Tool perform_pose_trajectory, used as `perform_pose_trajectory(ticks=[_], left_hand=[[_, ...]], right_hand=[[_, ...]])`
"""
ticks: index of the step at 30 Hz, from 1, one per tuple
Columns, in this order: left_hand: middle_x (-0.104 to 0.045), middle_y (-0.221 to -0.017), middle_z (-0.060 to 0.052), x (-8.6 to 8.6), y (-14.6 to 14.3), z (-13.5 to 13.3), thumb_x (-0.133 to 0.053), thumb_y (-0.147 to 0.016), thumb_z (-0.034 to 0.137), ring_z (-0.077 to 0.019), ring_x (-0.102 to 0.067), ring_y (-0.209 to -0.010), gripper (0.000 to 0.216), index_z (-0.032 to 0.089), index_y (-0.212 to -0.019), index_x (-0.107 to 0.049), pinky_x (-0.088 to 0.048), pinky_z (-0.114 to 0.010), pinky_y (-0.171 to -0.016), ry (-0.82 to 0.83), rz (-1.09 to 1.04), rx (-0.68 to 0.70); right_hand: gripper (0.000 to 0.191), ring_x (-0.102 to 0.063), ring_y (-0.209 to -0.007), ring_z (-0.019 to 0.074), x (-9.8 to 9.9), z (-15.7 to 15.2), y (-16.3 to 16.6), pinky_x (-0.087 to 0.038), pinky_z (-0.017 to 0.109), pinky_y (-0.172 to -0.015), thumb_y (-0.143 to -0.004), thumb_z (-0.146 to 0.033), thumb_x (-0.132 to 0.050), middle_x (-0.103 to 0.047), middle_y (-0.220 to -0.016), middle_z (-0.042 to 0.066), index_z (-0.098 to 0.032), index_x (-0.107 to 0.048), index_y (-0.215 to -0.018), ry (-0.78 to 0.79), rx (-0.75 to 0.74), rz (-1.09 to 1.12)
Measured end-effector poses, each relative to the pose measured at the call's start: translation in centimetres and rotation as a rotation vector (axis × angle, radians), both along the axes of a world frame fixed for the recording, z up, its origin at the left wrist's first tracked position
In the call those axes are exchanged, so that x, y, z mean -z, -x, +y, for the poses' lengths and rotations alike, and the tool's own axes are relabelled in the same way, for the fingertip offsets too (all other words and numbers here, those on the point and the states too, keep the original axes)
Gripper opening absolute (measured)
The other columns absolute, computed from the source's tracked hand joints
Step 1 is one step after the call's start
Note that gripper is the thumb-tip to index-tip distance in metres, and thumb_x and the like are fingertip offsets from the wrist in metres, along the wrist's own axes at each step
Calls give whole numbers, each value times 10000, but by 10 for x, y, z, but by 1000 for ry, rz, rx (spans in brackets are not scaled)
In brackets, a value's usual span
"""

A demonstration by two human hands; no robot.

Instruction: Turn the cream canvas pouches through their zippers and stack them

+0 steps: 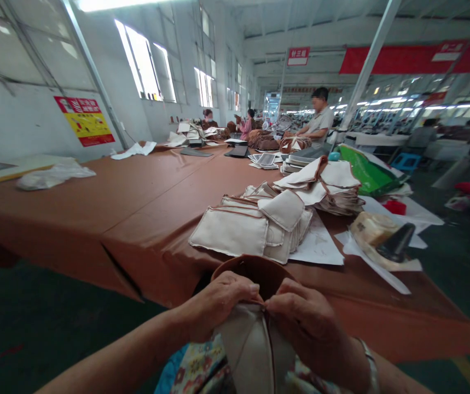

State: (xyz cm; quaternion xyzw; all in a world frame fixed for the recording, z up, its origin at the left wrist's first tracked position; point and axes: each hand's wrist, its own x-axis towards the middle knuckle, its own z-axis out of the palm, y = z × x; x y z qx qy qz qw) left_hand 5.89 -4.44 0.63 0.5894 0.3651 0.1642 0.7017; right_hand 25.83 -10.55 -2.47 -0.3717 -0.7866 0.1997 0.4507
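Note:
Between my hands is a sewn piece with a pale cloth face, a brown seam down it and a brown inner side curving up behind. My left hand pinches its upper edge, thumb on top. Close beside it, my right hand grips the same edge at the seam, fingers curled in. The lower part of the piece hangs over my flowered apron. Just beyond my hands, a pile of pale sewn panels with brown edges lies on the brown-covered table.
More stacked panels lie behind on white paper. At the right stand a dark cone and a yellowish wrapped roll. A green bag sits farther back. A crumpled plastic bag lies far left. A co-worker stands across the table.

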Motion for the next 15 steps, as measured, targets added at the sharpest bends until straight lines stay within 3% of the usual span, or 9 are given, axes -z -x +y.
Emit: perform_pose_trajectory(ticks=[3,6,9,12,15], left_hand=[[-486,-572,14,5,-3,-2,-686,-748,617,-80,-338,-469,511,114,-699,-614,-234,-218,-456,71,-22,2],[-517,-600,6,8,-3,-2,-818,-633,572,-86,-396,-506,519,100,-721,-620,-270,-203,-475,117,-29,41],[-570,-670,-19,10,1,-1,-804,-675,558,-97,-445,-563,508,88,-798,-655,-318,-198,-510,105,-46,85],[-581,-696,-17,10,5,1,-766,-735,554,-96,-443,-587,479,95,-829,-666,-322,-193,-522,30,-54,122],[-580,-699,-17,7,7,2,-736,-757,579,-98,-439,-589,495,95,-837,-666,-317,-193,-519,-60,-28,163]], right_hand=[[214,-501,-650,145,9,0,-7,-352,274,-593,-902,-84,-521,-572,-742,38,-195,-665,-1015,-190,-15,-171],[243,-518,-644,155,12,0,-13,-362,282,-595,-900,-95,-537,-620,-742,37,-204,-640,-1090,-330,0,-369],[274,-570,-674,179,8,-6,-17,-421,303,-641,-894,-95,-519,-661,-791,55,-193,-602,-1136,-393,-21,-426],[318,-618,-779,217,3,-16,-18,-481,335,-740,-907,-150,-503,-679,-901,92,-187,-526,-1222,-316,-65,-269],[256,-617,-850,203,-4,-21,-17,-486,299,-769,-975,-237,-453,-658,-945,78,-214,-532,-1218,17,53,-19]])
